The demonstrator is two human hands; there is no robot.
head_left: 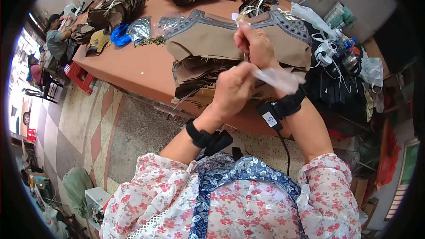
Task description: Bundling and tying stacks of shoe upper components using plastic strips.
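Observation:
A stack of brown cut shoe uppers [201,43] lies at the table's near edge, its top piece trimmed in dark grey with eyelet holes. Both my hands are raised over this stack. My left hand [231,87] is closed in a pinch on a whitish, translucent strip [280,79], whose loose end is blurred and crosses in front of my right wrist. Just above and beyond it, my right hand [257,46] is closed too, gripping a stretch of the strip that shows past its fingers. The palms' insides are hidden.
The orange-brown table [146,66] carries more stacked uppers [117,11], a blue plastic bag [120,35] and clear bags of small metal parts [139,30]. At right stand a kettle [352,64] and white cords. Two people sit at far left, near a red stool [79,77].

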